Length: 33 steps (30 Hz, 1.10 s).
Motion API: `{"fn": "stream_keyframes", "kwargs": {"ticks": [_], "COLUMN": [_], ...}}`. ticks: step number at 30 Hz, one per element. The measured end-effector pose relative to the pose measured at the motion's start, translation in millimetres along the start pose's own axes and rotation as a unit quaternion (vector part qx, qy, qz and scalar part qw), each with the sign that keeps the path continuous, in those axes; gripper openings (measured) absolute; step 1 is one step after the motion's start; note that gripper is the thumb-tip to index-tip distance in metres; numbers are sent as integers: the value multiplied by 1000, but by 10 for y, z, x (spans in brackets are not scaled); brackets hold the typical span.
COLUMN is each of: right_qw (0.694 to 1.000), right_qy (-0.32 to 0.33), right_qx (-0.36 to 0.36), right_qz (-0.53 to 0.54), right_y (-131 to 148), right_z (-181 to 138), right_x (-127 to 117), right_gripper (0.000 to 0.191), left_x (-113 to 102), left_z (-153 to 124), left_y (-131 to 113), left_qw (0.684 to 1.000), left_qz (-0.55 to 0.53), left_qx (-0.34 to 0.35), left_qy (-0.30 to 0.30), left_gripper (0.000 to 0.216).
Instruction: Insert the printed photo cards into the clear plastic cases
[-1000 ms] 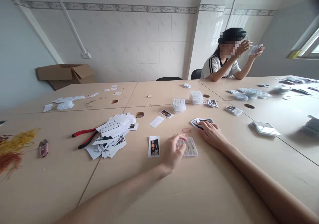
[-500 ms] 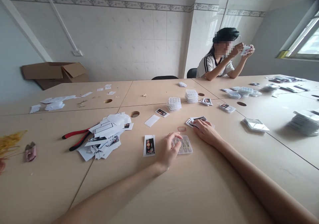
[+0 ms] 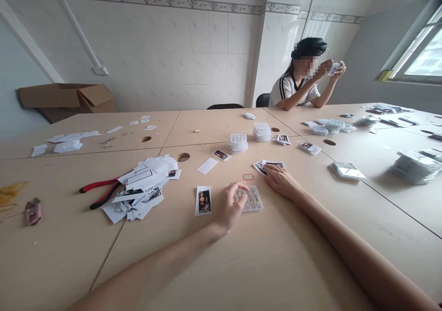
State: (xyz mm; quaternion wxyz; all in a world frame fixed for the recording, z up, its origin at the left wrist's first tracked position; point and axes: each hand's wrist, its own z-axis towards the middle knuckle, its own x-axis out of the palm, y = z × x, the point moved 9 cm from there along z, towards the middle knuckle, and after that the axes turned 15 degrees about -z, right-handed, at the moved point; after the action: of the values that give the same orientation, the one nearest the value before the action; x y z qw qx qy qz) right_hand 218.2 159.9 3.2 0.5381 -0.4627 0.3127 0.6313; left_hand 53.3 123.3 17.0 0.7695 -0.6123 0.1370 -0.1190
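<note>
A clear plastic box (image 3: pixel 254 199) with several small metallic pieces in its compartments lies on the table in front of me. My left hand (image 3: pixel 230 206) rests at its left side, fingers curved and thumb apart, covering part of the box. To the left of that hand lies a black printed card (image 3: pixel 204 201) on white paper. My right hand (image 3: pixel 280 180) is laid over a small pile of printed cards (image 3: pixel 259 167), its fingers stretched out; its fingertips are partly hidden. Between the box and this pile sits a red rectangular outline (image 3: pixel 247 177).
Cut paper cards (image 3: pixel 148 175) are heaped at left, partly over red-and-black-handled pliers (image 3: pixel 103 191). Pink-handled cutters (image 3: pixel 33 212) lie farther left. Stacked clear boxes (image 3: pixel 237 143) stand beyond my hands, with more box stacks (image 3: pixel 416 166) at right. Across the table a person (image 3: pixel 300 80) holds a card-like item.
The whole view has shifted slightly, so things appear a little farther left. Both my hands keep nearly the same places, by the box and on the cards.
</note>
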Motion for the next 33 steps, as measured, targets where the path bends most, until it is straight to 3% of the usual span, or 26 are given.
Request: {"fn": "stream_keyframes", "kwargs": {"ticks": [4,8,13,16,22,27,33], "right_qw": [999,977,952,940,932,928,936], "right_qy": [-41,-145,-133,-109,-67,-34,-26], "right_qx": [26,154,274,320,346,357,337], "right_qz": [-5,-12,-35,-53,-84,-105,-96], "right_y": [5,-436,-1225,-1507,-1689,-1800,-1776], "right_z": [-13,140,503,610,750,781,810], "right_x": [-159,-431,-237,20,366,441,471], "right_gripper": [36,30,33,36,40,29,33], "left_x": [-14,-21,-57,-81,-111,-109,-90], "left_z": [2,0,8,7,1,20,18], "left_y": [-2,2,-27,-13,-37,-33,-19], "left_qw": [1000,999,999,999,999,999,998], "left_qz": [8,9,-5,-2,17,20,16], "left_qx": [-4,-32,-25,-30,-29,-37,-48], "left_qy": [-7,-8,-21,-28,-29,-32,-29], "left_gripper": [17,16,14,14,12,12,12]}}
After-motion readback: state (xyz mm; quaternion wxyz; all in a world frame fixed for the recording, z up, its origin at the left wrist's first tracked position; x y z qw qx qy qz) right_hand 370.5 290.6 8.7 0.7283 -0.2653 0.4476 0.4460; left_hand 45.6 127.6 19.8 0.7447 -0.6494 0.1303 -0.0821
